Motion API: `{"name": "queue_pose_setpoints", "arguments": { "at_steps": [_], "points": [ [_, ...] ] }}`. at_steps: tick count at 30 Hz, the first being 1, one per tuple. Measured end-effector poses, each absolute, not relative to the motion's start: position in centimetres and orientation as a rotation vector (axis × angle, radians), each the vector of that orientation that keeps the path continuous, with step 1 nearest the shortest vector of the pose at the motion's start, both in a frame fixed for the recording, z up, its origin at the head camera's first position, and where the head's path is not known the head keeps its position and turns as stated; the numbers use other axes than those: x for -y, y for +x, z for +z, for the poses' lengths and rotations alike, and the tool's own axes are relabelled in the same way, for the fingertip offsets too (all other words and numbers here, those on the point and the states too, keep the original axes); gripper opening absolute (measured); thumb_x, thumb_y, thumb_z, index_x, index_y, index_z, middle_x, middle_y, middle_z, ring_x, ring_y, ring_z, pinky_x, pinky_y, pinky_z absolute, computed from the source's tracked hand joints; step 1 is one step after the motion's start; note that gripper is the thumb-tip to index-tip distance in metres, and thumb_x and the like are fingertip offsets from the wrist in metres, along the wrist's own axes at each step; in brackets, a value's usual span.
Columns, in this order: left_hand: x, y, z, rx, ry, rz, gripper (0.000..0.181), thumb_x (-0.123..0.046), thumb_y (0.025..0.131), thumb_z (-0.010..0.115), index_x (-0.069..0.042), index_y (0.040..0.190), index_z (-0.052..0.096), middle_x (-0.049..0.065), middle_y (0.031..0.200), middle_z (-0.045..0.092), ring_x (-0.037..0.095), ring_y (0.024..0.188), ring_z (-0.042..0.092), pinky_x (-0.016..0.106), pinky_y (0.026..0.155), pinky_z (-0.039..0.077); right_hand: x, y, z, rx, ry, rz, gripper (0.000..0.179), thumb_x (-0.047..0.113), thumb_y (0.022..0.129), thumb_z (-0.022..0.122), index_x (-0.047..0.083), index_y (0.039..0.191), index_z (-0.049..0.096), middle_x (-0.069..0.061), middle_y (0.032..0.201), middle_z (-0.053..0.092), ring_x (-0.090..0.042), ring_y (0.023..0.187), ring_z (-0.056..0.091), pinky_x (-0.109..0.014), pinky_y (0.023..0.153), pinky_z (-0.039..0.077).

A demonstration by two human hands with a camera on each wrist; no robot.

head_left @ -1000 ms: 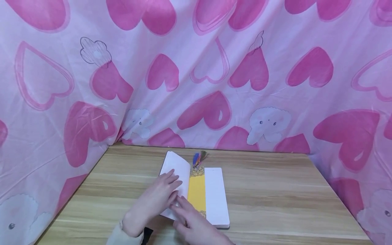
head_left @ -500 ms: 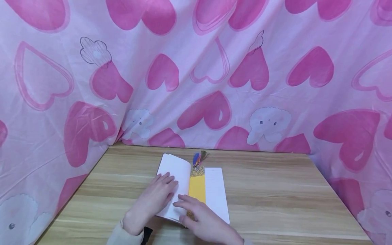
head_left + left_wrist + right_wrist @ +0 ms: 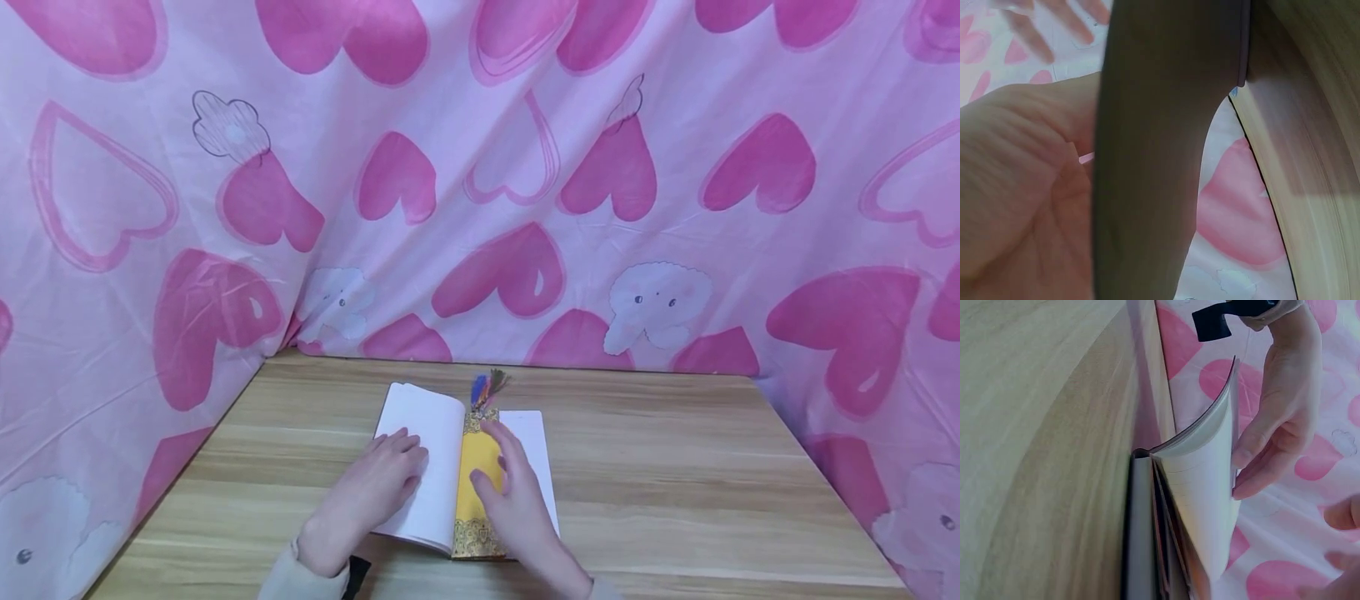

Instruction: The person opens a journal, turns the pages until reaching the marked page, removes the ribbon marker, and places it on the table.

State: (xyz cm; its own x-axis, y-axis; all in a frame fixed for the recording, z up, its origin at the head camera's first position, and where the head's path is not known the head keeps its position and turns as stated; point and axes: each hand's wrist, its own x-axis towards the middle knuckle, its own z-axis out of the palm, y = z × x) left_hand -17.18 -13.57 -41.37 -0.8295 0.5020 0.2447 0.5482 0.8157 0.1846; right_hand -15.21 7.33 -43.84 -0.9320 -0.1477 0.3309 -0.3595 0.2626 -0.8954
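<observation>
A notebook [image 3: 420, 417] lies spread on the table, its left side raised at a slant. My left hand [image 3: 378, 483] rests on the left page, fingers extended; the right wrist view shows its fingertips against the lifted page [image 3: 1200, 494]. A yellow bookmark [image 3: 474, 458] with patterned dark-and-gold ends lies along the notebook's middle. From its far end a tassel [image 3: 480, 392] of blue, orange and olive threads sticks out. Over the bookmark's right edge and the right page, my right hand [image 3: 525, 500] hovers with thumb and fingers spread. In the left wrist view, a dark panel [image 3: 1147, 125] covers part of the left hand.
The notebook stands on a wood-grain table [image 3: 675, 467]. Pink cloth [image 3: 480, 250] with hearts and white animal faces hangs along the back and both sides. A black strap piece [image 3: 1213, 324] shows at the left wrist.
The right hand has left the left page and moved up and right over the bookmark, uncovering its near end. The left hand has shifted slightly left, and the left page leans flatter.
</observation>
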Motion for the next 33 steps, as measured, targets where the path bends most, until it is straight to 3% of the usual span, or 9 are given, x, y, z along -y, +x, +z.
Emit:
{"name": "queue_pose_setpoints", "arguments": {
  "at_steps": [5,13,17,21,25,33],
  "points": [
    [13.6,-17.2,-41.3,2.813,-0.833,-0.397,0.016,-0.004,0.081,0.076,-0.002,0.094,0.067,0.02,0.113,0.064,0.045,0.116,0.056,0.06,0.098,0.042,-7.3,-16.0,-44.3,2.276,0.179,1.886,0.062,0.001,0.088,0.065,0.01,0.145,0.04,-0.017,0.152,0.032,-0.039,0.141,0.026,-0.059,0.11,0.029],
    [13.8,-17.2,-41.2,2.804,-0.839,-0.427,0.013,-0.003,0.079,0.077,-0.003,0.087,0.066,0.02,0.109,0.065,0.046,0.113,0.057,0.059,0.096,0.045,-7.7,-17.2,-44.3,2.189,-0.168,2.181,0.07,0.003,0.087,0.064,0.003,0.148,0.03,-0.029,0.148,0.028,-0.046,0.135,0.029,-0.058,0.107,0.033],
    [13.9,-17.1,-41.1,2.806,-0.843,-0.43,0.014,-0.002,0.078,0.077,-0.002,0.087,0.066,0.02,0.108,0.065,0.046,0.111,0.058,0.058,0.095,0.046,-8.1,-18.3,-44.4,2.121,-0.291,2.385,0.072,0.003,0.087,0.062,-0.002,0.148,0.025,-0.032,0.141,0.032,-0.043,0.127,0.039,-0.054,0.101,0.042],
    [14.0,-17.0,-40.9,2.826,-0.831,-0.436,0.014,-0.002,0.079,0.077,-0.002,0.088,0.066,0.02,0.108,0.065,0.046,0.112,0.058,0.056,0.096,0.046,-8.5,-19.3,-44.6,2.127,-0.311,2.467,0.071,0.001,0.085,0.061,-0.006,0.146,0.024,-0.028,0.126,0.045,-0.034,0.108,0.053,-0.041,0.084,0.051],
    [14.1,-17.0,-40.9,2.831,-0.833,-0.43,0.016,-0.002,0.079,0.077,-0.002,0.091,0.066,0.02,0.109,0.065,0.046,0.112,0.057,0.056,0.096,0.046,-8.5,-19.7,-44.6,2.219,-0.3,2.5,0.069,0.002,0.085,0.062,-0.006,0.144,0.027,-0.023,0.114,0.055,-0.026,0.09,0.059,-0.032,0.07,0.052],
    [14.1,-17.0,-40.9,2.894,-0.798,-0.452,0.022,-0.005,0.08,0.078,-0.001,0.098,0.068,0.02,0.115,0.064,0.045,0.117,0.055,0.056,0.099,0.044,-7.4,-19.9,-45.1,2.31,-0.274,2.547,0.052,-0.001,0.082,0.061,-0.006,0.13,0.041,-0.018,0.098,0.065,-0.021,0.074,0.061,-0.03,0.06,0.054]
  ]
}}
